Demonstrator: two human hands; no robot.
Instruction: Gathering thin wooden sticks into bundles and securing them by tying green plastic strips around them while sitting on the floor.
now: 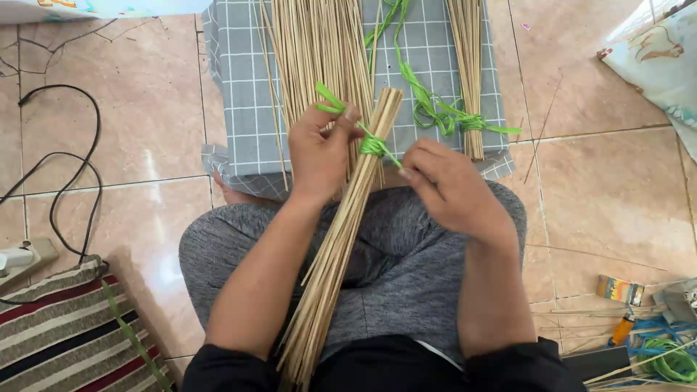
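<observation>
A bundle of thin pale sticks [341, 239] lies slanted across my lap, its top end near the checked cloth. A green plastic string [372, 145] is wound around the bundle near its top. My left hand [319, 149] pinches one end of the string, which sticks up to the left. My right hand [443, 185] pinches the other end just right of the knot. Both hands are pulling the string ends apart.
A grey checked cloth [239, 87] ahead carries loose sticks [316, 51] and a second tied bundle [468, 72] with green string [435, 112]. A black cable [91, 181] and striped mat [58, 334] lie left. Small items, a lighter and green string sit at right [646, 341].
</observation>
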